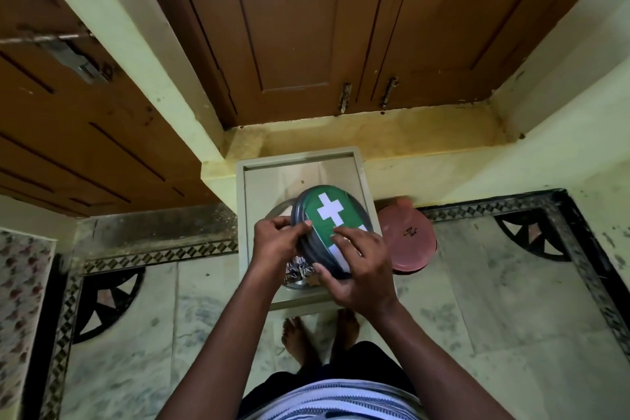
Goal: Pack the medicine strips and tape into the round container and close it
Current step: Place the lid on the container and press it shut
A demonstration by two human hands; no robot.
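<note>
Right hand: the right hand (358, 269) is nearest the camera, fingers curled over the lid's near edge and green face, thumb under the rim.
Left hand: the left hand (278, 244) is closed on the lid's left rim, fingertips pressing the edge.
Lid: the lid (332, 225) is round, dark grey at the rim, its top green with a white cross; it is tilted, left side raised, between both hands.
Round container: the round container (293, 283) is metal, lying beneath the lid, only partly visible.
Contents: crumpled foil medicine strips (300, 270) show at the open left gap.
Tray: the pale tray (300, 160) carries the container.
Red disc: the red disc (409, 237) lies just right of the tray.
</note>
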